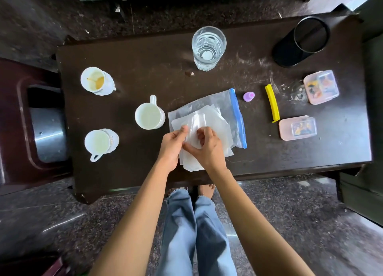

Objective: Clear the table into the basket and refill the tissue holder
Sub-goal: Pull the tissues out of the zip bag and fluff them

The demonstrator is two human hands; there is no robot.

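A stack of white tissues point(215, 120) lies on a clear zip bag with a blue seal point(238, 118) at the middle of the dark table point(145, 58). My left hand point(172, 147) and my right hand point(207, 149) both pinch the tissues at the near side of the stack, bunching the top sheets upward. A black cylindrical holder point(300, 41) lies tilted at the far right corner, its open mouth showing nothing inside. Three white cups stand at the left: a stained one point(96, 81), a mug point(149, 114) and a cup near the front point(100, 142).
A glass of water point(208, 48) stands at the far middle. Right of the bag lie a purple cap point(248, 96), a yellow clip point(272, 102) and two pink lidded boxes point(321, 87) point(297, 127). A dark chair with a steel vessel point(49, 130) is at the left.
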